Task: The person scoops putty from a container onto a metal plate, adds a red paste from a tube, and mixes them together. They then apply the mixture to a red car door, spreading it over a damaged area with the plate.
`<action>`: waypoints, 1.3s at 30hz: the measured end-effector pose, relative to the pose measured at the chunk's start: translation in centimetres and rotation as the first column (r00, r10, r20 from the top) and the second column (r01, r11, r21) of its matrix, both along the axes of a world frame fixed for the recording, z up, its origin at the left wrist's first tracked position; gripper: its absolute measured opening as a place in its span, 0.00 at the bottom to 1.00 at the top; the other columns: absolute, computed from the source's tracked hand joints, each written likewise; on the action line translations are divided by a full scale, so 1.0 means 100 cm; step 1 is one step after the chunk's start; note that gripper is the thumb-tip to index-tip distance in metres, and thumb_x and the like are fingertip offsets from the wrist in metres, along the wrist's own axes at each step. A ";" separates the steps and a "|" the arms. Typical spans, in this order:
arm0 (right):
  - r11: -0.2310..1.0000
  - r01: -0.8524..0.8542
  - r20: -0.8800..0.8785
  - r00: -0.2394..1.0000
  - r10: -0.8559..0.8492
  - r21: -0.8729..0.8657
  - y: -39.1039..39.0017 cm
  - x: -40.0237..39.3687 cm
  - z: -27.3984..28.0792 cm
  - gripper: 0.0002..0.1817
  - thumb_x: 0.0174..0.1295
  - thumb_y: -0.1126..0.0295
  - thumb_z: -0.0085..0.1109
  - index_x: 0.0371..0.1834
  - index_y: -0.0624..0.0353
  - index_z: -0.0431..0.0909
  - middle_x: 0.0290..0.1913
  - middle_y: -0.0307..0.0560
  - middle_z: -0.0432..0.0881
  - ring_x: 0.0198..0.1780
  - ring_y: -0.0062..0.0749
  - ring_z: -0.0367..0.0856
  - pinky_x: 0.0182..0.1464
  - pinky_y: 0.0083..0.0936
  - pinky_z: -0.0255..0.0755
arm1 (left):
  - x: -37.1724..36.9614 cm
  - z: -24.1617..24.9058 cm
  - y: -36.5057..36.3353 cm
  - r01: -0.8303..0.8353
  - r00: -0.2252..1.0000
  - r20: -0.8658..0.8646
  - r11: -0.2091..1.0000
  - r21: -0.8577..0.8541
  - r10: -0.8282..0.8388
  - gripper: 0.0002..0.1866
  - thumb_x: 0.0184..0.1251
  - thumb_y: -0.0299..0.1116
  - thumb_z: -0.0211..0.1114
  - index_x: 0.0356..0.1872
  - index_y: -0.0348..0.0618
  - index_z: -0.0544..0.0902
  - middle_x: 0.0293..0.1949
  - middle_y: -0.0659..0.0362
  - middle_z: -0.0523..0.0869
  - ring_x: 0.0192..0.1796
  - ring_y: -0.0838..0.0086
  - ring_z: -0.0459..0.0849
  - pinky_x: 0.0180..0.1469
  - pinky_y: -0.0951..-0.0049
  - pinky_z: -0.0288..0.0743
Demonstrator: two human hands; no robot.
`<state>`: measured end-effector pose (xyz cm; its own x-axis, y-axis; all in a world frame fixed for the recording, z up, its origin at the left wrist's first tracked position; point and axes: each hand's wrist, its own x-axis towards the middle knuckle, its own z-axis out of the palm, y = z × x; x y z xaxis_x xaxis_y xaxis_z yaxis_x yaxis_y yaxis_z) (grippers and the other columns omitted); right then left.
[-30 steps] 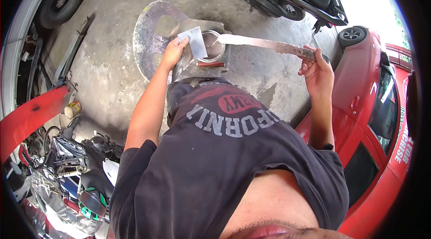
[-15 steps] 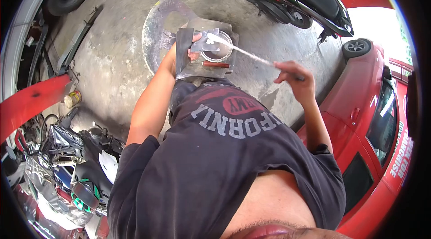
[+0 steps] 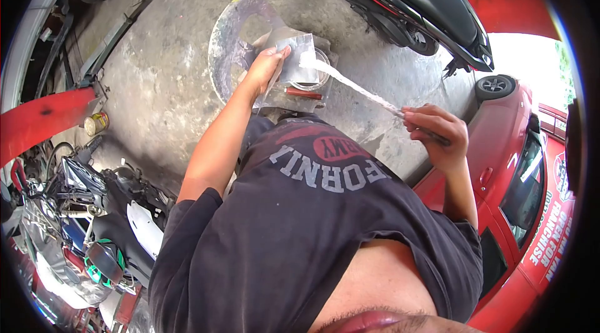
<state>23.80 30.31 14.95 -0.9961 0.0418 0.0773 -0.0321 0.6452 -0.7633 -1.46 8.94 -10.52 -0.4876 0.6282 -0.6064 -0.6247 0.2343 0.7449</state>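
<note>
My left hand (image 3: 267, 70) grips a thin grey rectangular sheet (image 3: 298, 51), which is tilted above an open round tin (image 3: 320, 78). A patch of white paste (image 3: 307, 60) lies near the sheet's right edge. Closed around the dark end of a long stick coated in white (image 3: 362, 90) is my right hand (image 3: 440, 133). The stick's far tip meets the paste on the sheet. Beside the tin rests a red-brown bar-shaped piece (image 3: 304, 93). The sheet and stick partly hide the tin's inside.
A ring-shaped, paint-stained piece (image 3: 219, 51) lies on the concrete floor beyond my left hand. A black motorcycle (image 3: 412, 1) stands at the upper right, and a red car (image 3: 487, 145) is to the right. Motorcycle parts (image 3: 94, 208) crowd the lower left. A yellow can (image 3: 95, 123) stands nearby.
My left hand has turned, so the dark panel seen broadside before no longer shows that face. My right hand has moved right and down, the stick's tip slightly right and down.
</note>
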 end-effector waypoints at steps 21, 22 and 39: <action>0.644 0.530 0.252 0.842 -0.477 -0.552 0.053 -0.026 -0.142 0.15 0.70 0.66 0.61 0.50 0.70 0.83 0.31 0.45 0.84 0.29 0.26 0.84 0.36 0.27 0.83 | 0.015 -0.010 -0.052 -0.336 0.935 0.152 0.936 0.104 0.319 0.15 0.74 0.49 0.64 0.46 0.49 0.78 0.22 0.70 0.73 0.16 0.85 0.64 0.18 0.80 0.57; 0.663 0.557 0.287 0.829 -0.480 -0.500 0.049 -0.036 -0.174 0.14 0.70 0.66 0.62 0.49 0.67 0.84 0.30 0.42 0.84 0.29 0.24 0.84 0.34 0.24 0.81 | 0.018 -0.009 -0.058 -0.371 0.922 0.171 0.921 0.122 0.349 0.16 0.73 0.49 0.65 0.46 0.49 0.78 0.22 0.70 0.72 0.16 0.85 0.64 0.18 0.80 0.57; 0.834 0.536 0.608 0.707 -0.361 -0.127 0.001 -0.128 -0.402 0.16 0.64 0.65 0.69 0.50 0.63 0.83 0.26 0.52 0.84 0.21 0.32 0.84 0.23 0.32 0.78 | 0.046 0.047 -0.139 -0.461 0.885 0.085 0.887 0.014 0.459 0.18 0.74 0.47 0.64 0.49 0.43 0.79 0.22 0.67 0.77 0.15 0.84 0.69 0.18 0.82 0.59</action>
